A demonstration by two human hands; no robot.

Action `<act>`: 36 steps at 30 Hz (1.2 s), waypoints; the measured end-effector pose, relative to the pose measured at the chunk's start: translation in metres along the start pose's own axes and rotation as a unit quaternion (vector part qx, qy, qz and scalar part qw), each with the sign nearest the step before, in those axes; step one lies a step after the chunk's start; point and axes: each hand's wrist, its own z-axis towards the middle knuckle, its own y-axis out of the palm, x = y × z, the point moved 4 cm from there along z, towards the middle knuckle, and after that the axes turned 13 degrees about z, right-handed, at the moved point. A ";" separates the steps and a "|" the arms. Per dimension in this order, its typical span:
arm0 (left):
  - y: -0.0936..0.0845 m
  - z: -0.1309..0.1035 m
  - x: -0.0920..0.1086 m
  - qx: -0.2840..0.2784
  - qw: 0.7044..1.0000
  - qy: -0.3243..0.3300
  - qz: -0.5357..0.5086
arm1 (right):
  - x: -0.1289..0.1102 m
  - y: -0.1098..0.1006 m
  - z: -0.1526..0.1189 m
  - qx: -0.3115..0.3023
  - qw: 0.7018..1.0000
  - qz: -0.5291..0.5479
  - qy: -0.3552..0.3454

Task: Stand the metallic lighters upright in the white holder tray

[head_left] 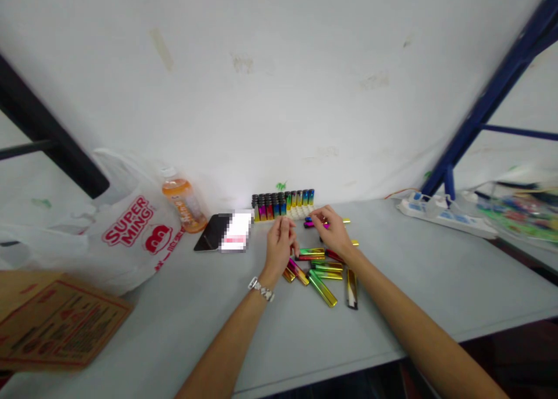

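Several shiny coloured tubes (321, 287), green, gold, pink and red, lie loose on the grey table (196, 329). Behind them, against the wall, a pale rack (300, 213) holds rows of upright coloured pieces (270, 207), many with black tops. My left hand (281, 242) is just in front of the rack, its fingers curled together; what they hold, if anything, is hidden. My right hand (329, 224) is to its right, with thumb and fingertips pinched together above a purple tube (310, 224); whether something small sits between them cannot be made out.
A phone (235, 231) and a dark flat object (212, 232) lie left of the rack. Farther left are an orange drink bottle (185, 204), a white plastic bag (126, 230) and a cardboard box (61, 323). A power strip (444, 216) lies at the right.
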 end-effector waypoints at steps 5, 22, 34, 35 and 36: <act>0.006 -0.004 -0.008 -0.076 0.992 -0.074 -0.061 | 0.004 0.001 -0.003 -0.013 1.000 -0.002 0.007; 0.003 -0.014 0.003 -0.082 0.991 -0.032 0.099 | 0.011 0.003 -0.004 -0.028 0.999 0.007 0.014; 0.005 -0.010 -0.003 -0.022 0.992 -0.101 0.079 | 0.014 0.008 -0.006 -0.047 0.999 -0.003 0.008; 0.005 -0.010 -0.003 -0.018 0.991 -0.097 0.086 | 0.014 0.008 -0.007 -0.048 0.999 -0.003 0.008; 0.006 -0.009 -0.004 -0.017 0.991 -0.093 0.094 | 0.015 0.009 -0.007 -0.049 0.999 -0.002 0.009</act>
